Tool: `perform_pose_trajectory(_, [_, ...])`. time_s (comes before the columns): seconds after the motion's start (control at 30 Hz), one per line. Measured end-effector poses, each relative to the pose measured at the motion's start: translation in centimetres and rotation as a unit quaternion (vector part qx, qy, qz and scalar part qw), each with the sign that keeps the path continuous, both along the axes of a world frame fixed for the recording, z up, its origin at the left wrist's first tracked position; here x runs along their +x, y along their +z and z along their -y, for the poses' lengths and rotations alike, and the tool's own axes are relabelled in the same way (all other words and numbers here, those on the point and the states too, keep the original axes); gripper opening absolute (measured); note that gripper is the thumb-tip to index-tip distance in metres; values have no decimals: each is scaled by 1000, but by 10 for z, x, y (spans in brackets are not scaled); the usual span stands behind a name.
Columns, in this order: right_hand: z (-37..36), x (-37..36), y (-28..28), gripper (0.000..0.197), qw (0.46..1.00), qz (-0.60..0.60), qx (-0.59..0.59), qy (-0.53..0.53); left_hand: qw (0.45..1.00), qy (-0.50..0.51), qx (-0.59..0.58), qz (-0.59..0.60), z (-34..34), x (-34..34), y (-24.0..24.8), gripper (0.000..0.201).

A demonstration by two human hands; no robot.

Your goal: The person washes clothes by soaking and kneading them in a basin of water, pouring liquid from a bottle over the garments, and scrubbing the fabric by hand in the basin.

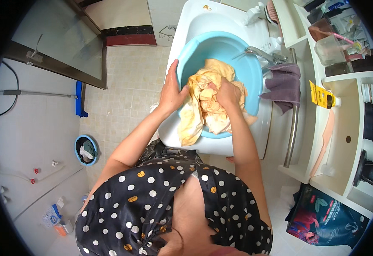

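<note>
Your right hand [228,92] clutches yellow cloth [193,117] inside the blue basin [214,47]. Your left hand [172,93] (fingers straight, thumb apart) rests unclenched against the basin's left rim.

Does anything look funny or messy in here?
Yes, one bit: part of the yellow cloth hangs out over the near-left rim of the blue basin, while more cloth is bunched inside. I can't see anything plainly spilled or broken.
</note>
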State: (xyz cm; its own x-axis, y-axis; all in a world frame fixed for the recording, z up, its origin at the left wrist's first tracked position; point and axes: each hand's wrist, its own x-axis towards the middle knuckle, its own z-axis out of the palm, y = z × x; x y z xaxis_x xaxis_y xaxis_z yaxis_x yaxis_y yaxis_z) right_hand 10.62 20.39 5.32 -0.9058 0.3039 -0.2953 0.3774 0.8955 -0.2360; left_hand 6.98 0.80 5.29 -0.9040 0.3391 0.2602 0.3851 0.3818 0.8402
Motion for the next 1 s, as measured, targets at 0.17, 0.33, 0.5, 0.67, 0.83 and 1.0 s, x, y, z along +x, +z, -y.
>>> perform_pose_trajectory(0.17, [-18,8,-5,36,886,-323,-261,-206,999,-5,-21,39,-2,-8,-9,78])
perform_pose_trajectory(0.33, [-5,-11,83,26,745,-467,-445,-169,997,-22,-44,54,-3,-31,-19,83])
perform_pose_trajectory(0.5, [-6,-23,136,24,687,-600,-395,-104,984,-47,-72,159,-13,-64,-4,89])
perform_pose_trajectory(0.67, [-5,-19,158,25,655,-699,-282,-52,962,-98,39,253,-5,-90,-32,92])
perform_pose_trajectory(0.83, [-57,32,73,41,849,-490,61,189,981,-96,-49,159,-4,-60,-8,85])
perform_pose_trajectory(1.0, [-27,84,0,36,937,-217,25,271,986,-102,-93,94,-6,-47,-15,91])
